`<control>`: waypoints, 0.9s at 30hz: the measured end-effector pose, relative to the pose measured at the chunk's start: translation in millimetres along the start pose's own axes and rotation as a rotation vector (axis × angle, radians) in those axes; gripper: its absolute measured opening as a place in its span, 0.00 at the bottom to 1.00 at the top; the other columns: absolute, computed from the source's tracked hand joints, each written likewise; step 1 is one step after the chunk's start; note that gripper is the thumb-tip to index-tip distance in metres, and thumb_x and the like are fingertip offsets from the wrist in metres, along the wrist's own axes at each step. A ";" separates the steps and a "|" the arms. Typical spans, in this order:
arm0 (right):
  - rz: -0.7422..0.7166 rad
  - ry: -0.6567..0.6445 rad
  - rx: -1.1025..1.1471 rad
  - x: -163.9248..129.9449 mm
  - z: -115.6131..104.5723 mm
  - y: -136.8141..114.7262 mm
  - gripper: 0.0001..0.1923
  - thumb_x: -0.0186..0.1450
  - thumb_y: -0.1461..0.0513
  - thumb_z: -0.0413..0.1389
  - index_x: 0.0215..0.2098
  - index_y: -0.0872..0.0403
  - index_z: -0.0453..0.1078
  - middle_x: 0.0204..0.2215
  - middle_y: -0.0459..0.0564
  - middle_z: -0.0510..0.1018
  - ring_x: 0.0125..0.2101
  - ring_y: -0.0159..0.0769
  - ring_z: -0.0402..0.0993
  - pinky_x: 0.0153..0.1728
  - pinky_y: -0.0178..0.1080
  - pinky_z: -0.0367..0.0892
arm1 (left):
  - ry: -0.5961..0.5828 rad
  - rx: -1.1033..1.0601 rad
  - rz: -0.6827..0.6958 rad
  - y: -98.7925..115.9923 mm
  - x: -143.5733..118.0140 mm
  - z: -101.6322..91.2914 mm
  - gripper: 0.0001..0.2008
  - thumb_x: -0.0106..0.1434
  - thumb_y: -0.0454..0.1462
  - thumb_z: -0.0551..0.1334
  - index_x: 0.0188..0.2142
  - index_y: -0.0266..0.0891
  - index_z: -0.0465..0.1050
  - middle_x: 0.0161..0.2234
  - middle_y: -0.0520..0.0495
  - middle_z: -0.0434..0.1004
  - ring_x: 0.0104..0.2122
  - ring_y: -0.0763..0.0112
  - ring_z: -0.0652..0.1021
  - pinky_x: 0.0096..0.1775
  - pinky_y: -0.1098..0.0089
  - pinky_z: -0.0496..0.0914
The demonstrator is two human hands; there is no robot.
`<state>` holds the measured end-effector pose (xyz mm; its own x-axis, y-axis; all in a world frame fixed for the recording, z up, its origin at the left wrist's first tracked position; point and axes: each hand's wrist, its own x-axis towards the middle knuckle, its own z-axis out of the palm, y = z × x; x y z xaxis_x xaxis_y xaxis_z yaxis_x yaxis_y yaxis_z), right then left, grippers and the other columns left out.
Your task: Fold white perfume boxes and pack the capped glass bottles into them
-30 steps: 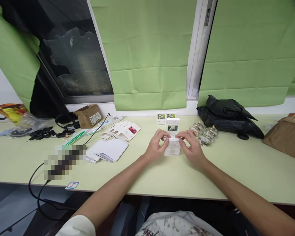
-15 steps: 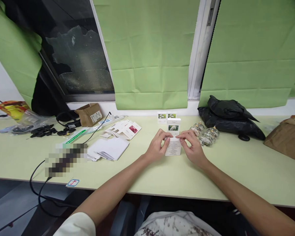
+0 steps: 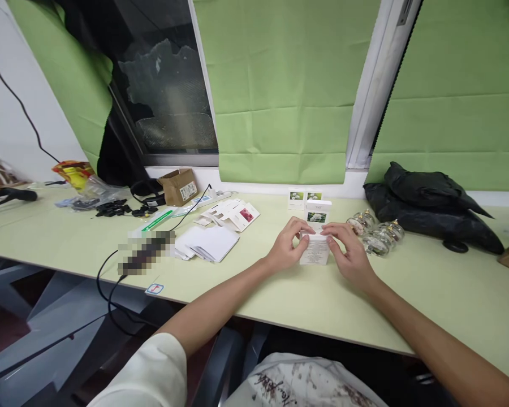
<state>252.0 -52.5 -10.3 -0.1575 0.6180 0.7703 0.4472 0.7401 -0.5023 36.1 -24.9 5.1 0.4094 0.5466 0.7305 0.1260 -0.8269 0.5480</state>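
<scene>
A small white box (image 3: 314, 252) with fine print on its near side stands upright on the table between my hands. My left hand (image 3: 289, 244) grips its left upper corner, thumb on the near side and fingertips over the top. At the right upper corner, my right hand (image 3: 348, 249) holds it the same way, fingers bent over the top edge. Just behind rises a white panel with a white-flower picture (image 3: 317, 217); whether it belongs to this box or another, I cannot tell. Two similar white flower boxes (image 3: 296, 198) stand farther back.
Several clear glass-like ornaments (image 3: 377, 237) lie right of my hands, before black plastic bags (image 3: 424, 209). To the left are white folded sheets (image 3: 214, 243), flat printed cartons (image 3: 233, 213), a brown cardboard box (image 3: 178, 186) and a black cable (image 3: 106, 265).
The view has swung left, so the table's contents appear farther right. Both hands remain at the box's top edge, with only slight finger movement.
</scene>
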 end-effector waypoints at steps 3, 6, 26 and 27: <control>0.070 -0.023 0.097 -2.2 3.7 2.4 0.09 0.76 0.57 0.52 0.52 0.45 0.72 0.50 0.54 0.75 0.53 0.48 0.73 0.55 0.53 0.70 | -0.033 -0.053 -0.076 -0.8 -0.4 2.0 0.10 0.73 0.40 0.58 0.52 0.42 0.71 0.49 0.42 0.71 0.50 0.61 0.73 0.48 0.62 0.71; 0.147 -0.022 0.166 -5.1 6.5 4.1 0.10 0.76 0.55 0.53 0.53 0.46 0.69 0.50 0.53 0.75 0.51 0.47 0.75 0.54 0.51 0.71 | -0.051 -0.110 -0.141 -1.5 -1.9 2.3 0.10 0.73 0.40 0.57 0.51 0.42 0.69 0.50 0.43 0.72 0.51 0.61 0.74 0.49 0.62 0.70; 0.080 0.015 -0.114 -2.2 0.5 -10.7 0.15 0.75 0.55 0.55 0.58 0.45 0.74 0.43 0.52 0.68 0.42 0.43 0.72 0.42 0.47 0.74 | -0.141 -0.235 -0.397 2.4 -13.0 20.7 0.41 0.64 0.51 0.71 0.67 0.45 0.52 0.65 0.36 0.66 0.64 0.52 0.70 0.61 0.51 0.69; 0.071 -0.004 -0.129 -2.5 0.4 -11.4 0.16 0.75 0.55 0.55 0.59 0.44 0.74 0.44 0.53 0.67 0.42 0.43 0.71 0.43 0.47 0.74 | -0.152 -0.237 -0.410 3.2 -13.2 22.3 0.44 0.61 0.51 0.73 0.67 0.44 0.52 0.65 0.35 0.66 0.64 0.50 0.70 0.61 0.50 0.69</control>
<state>247.0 -62.4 -6.6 -0.1252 0.6686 0.7330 0.5670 0.6545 -0.5001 51.2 -37.8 -11.8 0.4986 0.7802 0.3777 0.1021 -0.4855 0.8683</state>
